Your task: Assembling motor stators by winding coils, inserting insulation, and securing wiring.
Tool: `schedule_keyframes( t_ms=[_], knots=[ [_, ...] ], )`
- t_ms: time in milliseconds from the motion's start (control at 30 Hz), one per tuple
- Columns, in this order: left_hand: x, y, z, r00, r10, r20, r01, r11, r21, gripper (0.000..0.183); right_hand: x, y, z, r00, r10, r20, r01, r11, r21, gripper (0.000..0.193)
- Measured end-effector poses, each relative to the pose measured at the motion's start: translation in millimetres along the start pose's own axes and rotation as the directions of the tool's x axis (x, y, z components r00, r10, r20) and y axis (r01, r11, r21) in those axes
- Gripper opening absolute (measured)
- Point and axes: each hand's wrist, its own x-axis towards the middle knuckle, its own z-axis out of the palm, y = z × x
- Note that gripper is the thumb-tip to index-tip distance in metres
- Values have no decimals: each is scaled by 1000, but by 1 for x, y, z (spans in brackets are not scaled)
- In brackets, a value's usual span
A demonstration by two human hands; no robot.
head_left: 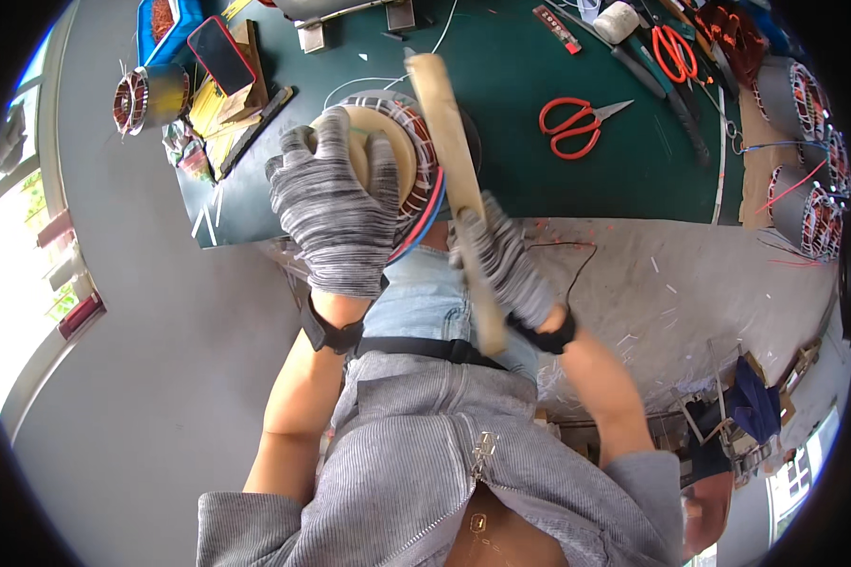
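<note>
Currently left hand (336, 203), gloved, lies spread flat over the pale former (373, 156) seated on the stator (424, 175), at the near edge of the green mat (539, 180); it presses rather than pinches. Right hand (503, 265), also gloved, is wrapped tight round the lower part of the wooden stick (449, 161), which stands tilted, its upper end above the stator's right side. Red and blue leads (424, 219) curl out under the stator's near rim. Red scissors (581, 121) lie well apart to the right. My judgement: the step is shaping the coil ends with the stick. Next blow calls for the left hand holding firm, stick on the winding, clear of the leads.
</note>
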Motion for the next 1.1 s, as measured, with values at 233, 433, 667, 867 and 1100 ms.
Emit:
schedule_keyframes(
  t_ms=[233,433,667,867,1100],
  knots=[
    [14,-35,-32,900,253,356,-202,964,-173,55,1,-74,-74,949,-97,-299,75,994,-85,32],
    [16,-69,-80,973,228,-13,-192,785,-589,48,49,-19,-140,787,-507,-351,109,674,-730,47],
    [-18,-165,-75,972,-229,-42,195,899,-391,47,77,-42,-168,724,-681,-113,-76,85,-993,53],
    [-53,-238,27,918,-349,188,332,936,117,56,85,-37,-183,744,-653,-142,-214,-32,-976,55],
    [-58,-199,9,938,-347,5,341,925,169,49,64,-59,-132,619,-785,28,18,-21,-1000,47]
  ],
)
